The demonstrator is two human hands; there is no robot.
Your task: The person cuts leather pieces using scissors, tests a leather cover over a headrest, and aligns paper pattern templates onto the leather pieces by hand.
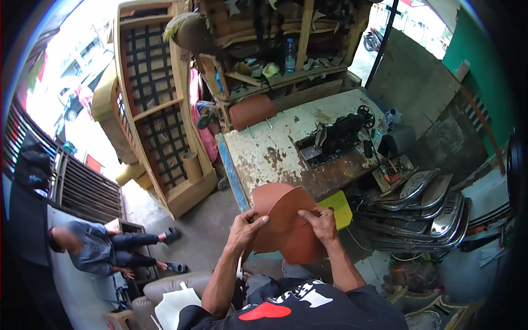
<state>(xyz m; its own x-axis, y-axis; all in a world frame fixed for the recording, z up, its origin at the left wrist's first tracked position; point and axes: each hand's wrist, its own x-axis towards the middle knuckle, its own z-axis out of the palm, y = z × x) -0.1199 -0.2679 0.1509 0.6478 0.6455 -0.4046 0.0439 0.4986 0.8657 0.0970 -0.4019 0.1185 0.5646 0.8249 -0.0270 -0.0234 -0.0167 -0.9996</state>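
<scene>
Between my two hands, in front of my body, are reddish-brown sheets of leather-like material (286,220), overlapping one another. My left hand (246,228) pinches their left edge between thumb and fingers. On the right side, my right hand (320,223) grips them with the thumb on top and the fingers partly hidden. Beyond the sheets stands a worn, paint-chipped table (264,159) with a black sewing machine (344,135) set into it. A brown padded cushion (252,112) lies at the table's far left edge.
A wooden frame with black webbing (151,71) stands at the left. Another person (96,247) sits at the lower left. Stacked metal chair frames (423,214) are at the right, near a yellow seat (340,210). A plastic bottle (290,55) stands on the back shelf.
</scene>
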